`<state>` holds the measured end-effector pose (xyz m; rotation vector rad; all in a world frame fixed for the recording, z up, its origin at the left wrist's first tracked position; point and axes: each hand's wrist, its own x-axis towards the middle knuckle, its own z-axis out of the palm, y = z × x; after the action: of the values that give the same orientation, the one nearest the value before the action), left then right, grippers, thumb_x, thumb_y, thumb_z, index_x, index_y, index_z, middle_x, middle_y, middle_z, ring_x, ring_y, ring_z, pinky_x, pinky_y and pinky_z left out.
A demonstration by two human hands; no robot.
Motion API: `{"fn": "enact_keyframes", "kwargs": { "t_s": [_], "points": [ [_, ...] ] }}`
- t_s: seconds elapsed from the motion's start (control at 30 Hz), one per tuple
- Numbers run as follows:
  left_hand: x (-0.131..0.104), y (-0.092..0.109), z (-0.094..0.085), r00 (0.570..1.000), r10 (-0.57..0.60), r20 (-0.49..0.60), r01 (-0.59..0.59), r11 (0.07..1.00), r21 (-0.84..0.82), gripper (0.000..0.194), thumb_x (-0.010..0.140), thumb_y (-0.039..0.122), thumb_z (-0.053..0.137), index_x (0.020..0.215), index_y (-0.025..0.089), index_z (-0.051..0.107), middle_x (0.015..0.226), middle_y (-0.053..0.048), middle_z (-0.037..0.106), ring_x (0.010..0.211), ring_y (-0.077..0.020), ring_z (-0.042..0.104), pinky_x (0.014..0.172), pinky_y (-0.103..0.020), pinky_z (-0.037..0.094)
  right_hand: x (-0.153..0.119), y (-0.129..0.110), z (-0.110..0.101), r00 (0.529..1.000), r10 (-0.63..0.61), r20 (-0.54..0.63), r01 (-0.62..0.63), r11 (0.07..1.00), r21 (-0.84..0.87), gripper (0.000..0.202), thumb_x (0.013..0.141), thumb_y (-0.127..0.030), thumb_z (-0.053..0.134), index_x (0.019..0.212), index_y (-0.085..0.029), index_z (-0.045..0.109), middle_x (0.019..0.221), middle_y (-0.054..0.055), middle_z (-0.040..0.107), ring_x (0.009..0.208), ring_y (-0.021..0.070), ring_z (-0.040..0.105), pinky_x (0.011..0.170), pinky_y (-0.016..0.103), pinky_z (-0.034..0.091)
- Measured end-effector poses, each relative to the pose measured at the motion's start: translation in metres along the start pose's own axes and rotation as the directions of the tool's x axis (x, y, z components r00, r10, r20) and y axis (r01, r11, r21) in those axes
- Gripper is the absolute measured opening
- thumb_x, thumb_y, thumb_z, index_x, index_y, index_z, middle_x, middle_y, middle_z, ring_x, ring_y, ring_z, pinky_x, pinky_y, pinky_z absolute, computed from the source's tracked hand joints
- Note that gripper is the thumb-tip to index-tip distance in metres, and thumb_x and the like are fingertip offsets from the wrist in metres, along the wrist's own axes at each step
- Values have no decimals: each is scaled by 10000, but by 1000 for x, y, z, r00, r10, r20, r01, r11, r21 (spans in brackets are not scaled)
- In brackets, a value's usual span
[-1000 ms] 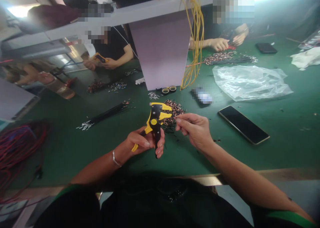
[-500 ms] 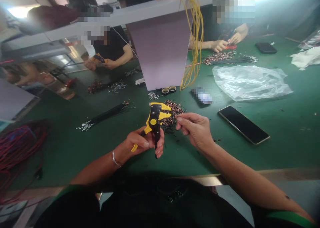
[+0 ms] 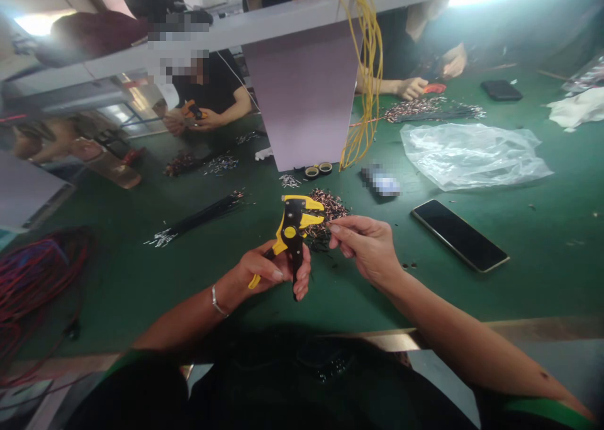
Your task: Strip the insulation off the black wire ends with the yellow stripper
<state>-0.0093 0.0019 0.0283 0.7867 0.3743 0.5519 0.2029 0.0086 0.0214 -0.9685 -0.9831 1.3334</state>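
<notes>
My left hand (image 3: 274, 268) is wrapped round the handles of a yellow and black wire stripper (image 3: 292, 226). The tool's jaws point to the right and stand apart. Just right of the jaws, my right hand (image 3: 365, 238) pinches with thumb and forefinger; what it holds is too small to make out, perhaps hidden by the fingertips. Behind the tool lies a heap of short wire pieces (image 3: 333, 205) with copper-coloured ends. A bundle of black wires (image 3: 202, 216) with pale tips rests to the left.
A phone (image 3: 460, 235) and a clear plastic bag (image 3: 472, 156) lie at right. Tape rolls (image 3: 318, 170) sit below a white panel (image 3: 306, 103), beside hanging yellow wires (image 3: 365, 71). Red cables (image 3: 42, 285) are coiled at far left. Two co-workers handle tools across the table.
My right hand has shifted slightly left, closer to the stripper's jaws. The stripper has hardly moved. Across the table, a co-worker's hands have moved apart.
</notes>
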Motion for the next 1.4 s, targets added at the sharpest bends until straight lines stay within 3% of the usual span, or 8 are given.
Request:
{"fn": "enact_keyframes", "kwargs": {
  "t_s": [0.97, 1.4],
  "points": [
    [-3, 0, 2, 998, 48, -30, -46, 997, 62, 316, 623, 181, 708, 927, 106, 666, 763, -72, 616, 615, -185, 603, 594, -365, 535, 0, -1, -1, 1000, -6, 20, 6, 1000, 13, 44, 683, -235, 777, 712, -203, 786, 493, -14, 666, 355, 47, 414, 352, 208, 279],
    [-5, -4, 4, 991, 104, -82, -94, 989, 115, 185, 694, 144, 689, 870, 93, 667, 683, -37, 611, 524, -141, 584, 495, -301, 535, 2, 0, -1, 1000, 0, -4, 0, 1000, 15, 51, 666, -244, 780, 699, -206, 783, 483, -16, 659, 351, 51, 409, 354, 223, 272]
  ]
}}
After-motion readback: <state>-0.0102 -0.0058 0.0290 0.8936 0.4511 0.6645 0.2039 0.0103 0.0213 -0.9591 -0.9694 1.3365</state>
